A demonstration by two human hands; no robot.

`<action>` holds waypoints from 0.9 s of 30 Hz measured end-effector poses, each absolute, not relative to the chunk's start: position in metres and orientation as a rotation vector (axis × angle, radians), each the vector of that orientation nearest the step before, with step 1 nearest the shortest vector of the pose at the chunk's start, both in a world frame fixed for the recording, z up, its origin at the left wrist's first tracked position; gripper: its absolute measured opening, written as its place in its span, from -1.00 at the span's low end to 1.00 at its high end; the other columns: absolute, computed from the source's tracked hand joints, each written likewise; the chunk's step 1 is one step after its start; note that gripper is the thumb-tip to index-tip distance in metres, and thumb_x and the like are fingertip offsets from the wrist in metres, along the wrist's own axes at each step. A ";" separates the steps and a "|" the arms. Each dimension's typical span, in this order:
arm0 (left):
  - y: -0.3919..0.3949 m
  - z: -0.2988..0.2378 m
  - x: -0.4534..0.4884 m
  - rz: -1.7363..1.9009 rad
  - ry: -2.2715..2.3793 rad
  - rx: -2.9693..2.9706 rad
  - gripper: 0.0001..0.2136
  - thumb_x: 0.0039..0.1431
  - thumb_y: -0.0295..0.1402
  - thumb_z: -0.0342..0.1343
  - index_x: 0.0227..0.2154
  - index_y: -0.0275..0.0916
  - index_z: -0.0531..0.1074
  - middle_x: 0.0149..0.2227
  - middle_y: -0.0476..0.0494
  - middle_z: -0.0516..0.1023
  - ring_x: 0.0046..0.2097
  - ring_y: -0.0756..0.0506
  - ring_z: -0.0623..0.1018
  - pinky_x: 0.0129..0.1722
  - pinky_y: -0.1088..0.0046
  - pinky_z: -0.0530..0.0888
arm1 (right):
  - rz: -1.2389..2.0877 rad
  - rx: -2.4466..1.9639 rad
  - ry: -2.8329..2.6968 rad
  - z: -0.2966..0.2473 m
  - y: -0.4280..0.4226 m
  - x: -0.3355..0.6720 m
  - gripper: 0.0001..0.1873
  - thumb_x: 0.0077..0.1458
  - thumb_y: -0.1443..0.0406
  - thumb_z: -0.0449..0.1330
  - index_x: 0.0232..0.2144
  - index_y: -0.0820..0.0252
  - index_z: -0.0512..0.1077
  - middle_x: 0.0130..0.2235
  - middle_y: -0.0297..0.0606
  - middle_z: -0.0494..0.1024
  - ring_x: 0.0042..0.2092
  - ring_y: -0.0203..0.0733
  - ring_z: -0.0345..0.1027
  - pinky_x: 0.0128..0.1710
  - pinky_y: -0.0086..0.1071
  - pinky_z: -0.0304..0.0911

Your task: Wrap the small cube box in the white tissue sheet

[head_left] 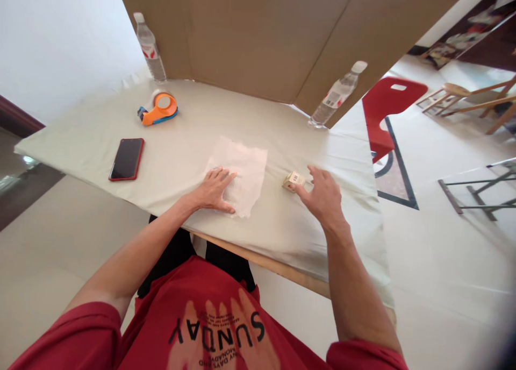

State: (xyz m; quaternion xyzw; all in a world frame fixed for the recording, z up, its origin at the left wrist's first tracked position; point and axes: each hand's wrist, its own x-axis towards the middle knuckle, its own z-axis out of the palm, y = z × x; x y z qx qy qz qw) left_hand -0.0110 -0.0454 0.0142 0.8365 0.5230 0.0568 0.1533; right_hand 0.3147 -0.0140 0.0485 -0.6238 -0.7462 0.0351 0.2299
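A thin white sheet of tissue paper (245,168) lies flat on the table (177,155), which is covered in pale cloth. My left hand (213,190) rests on the sheet's near left part, fingers stretched out flat. A small tan box with a barcode (293,180) sits just right of the sheet. My right hand (322,195) hovers beside that box with fingers spread, its fingertips close to the box, holding nothing.
A red-edged phone (127,159) lies at the left. An orange tape dispenser (159,109) sits further back. Two water bottles (150,47) (336,95) stand against a cardboard screen (262,36). A red chair (385,117) stands right of the table.
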 end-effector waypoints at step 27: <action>-0.036 0.006 -0.018 0.221 1.652 2.291 -0.03 -0.01 0.10 0.23 0.35 -0.38 0.08 0.43 -0.50 0.04 0.44 -0.40 0.07 0.40 0.06 0.02 | 0.747 -1.215 -2.334 0.001 -0.015 0.246 -0.26 -0.01 0.07 0.38 0.19 0.17 0.38 0.29 0.02 0.37 0.32 0.10 0.22 0.33 0.04 0.09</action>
